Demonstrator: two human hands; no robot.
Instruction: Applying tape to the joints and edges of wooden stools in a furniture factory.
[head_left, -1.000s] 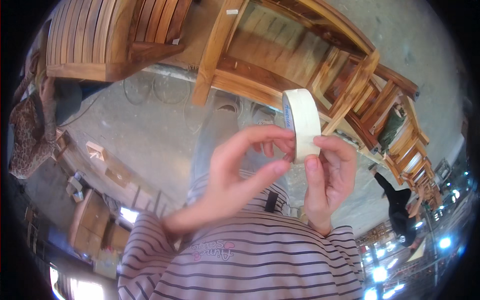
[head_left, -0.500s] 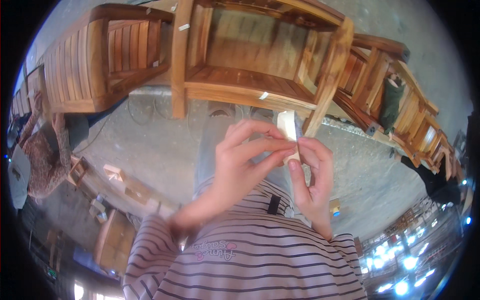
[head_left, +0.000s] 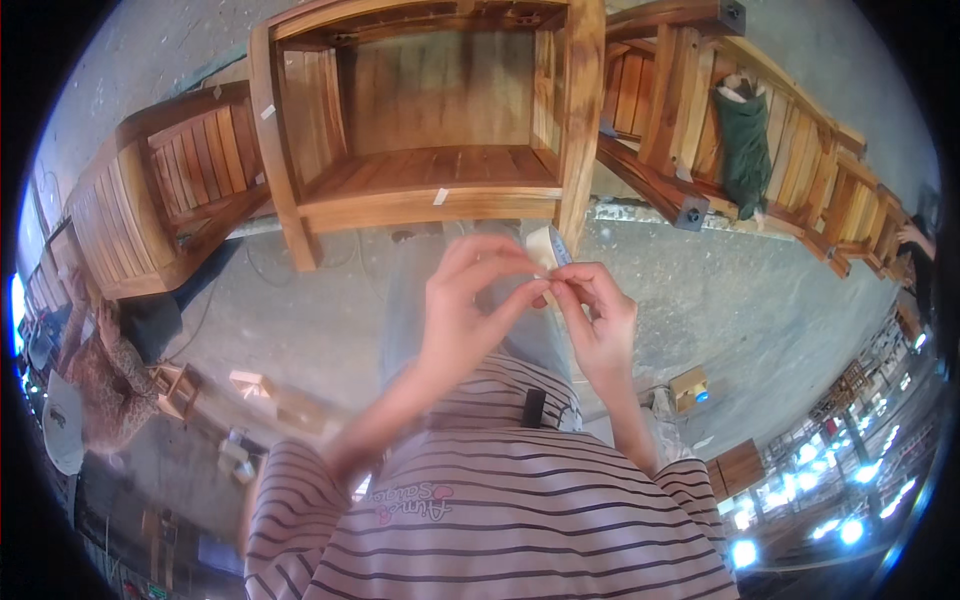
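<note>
A roll of cream masking tape point(head_left: 541, 246) stands tilted between my hands, part of its printed inner core showing. My right hand point(head_left: 603, 322) is closed on it, thumb and forefinger pinching near its lower edge. My left hand point(head_left: 462, 300) is closed too, its thumb and fingertips meeting the right ones just below the roll. Its pinch seems to be on the tape's end, though the fingers mostly hide that spot. Beyond the hands stands a wooden armchair frame point(head_left: 420, 207), with small pale tape pieces point(head_left: 440, 197) on its front rail and left post.
More slatted wooden chairs stand at the left point(head_left: 120, 225) and right point(head_left: 675, 100). A dark green cloth bundle point(head_left: 743, 150) lies on the right-hand furniture. One person point(head_left: 110, 390) is low at the left; another person's arm point(head_left: 918, 238) reaches in at far right. Small wooden boxes point(head_left: 690, 388) sit on the concrete floor.
The furniture has shifted left in the view. The tape roll has tilted so more of its inner core shows, and both hands have drawn in close together at its lower edge.
</note>
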